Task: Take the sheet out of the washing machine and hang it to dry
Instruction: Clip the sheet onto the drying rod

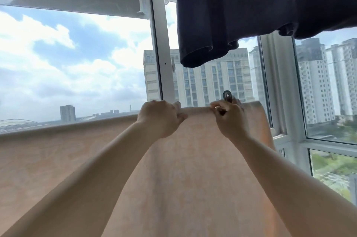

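A pale peach sheet (183, 169) hangs draped over a line or rod that is hidden under its top fold, spreading from the left edge to right of centre. My left hand (160, 119) pinches the folded top edge of the sheet with curled fingers. Just to the right, my right hand (229, 119) grips a dark clothes peg (227, 96) that sticks up at the same top edge. Both arms reach up and forward. The washing machine is out of view.
A dark navy garment (251, 8) hangs overhead at upper right, close above my hands. White window frames (161, 53) and glass stand right behind the sheet, with tall buildings (212, 80) and sky outside.
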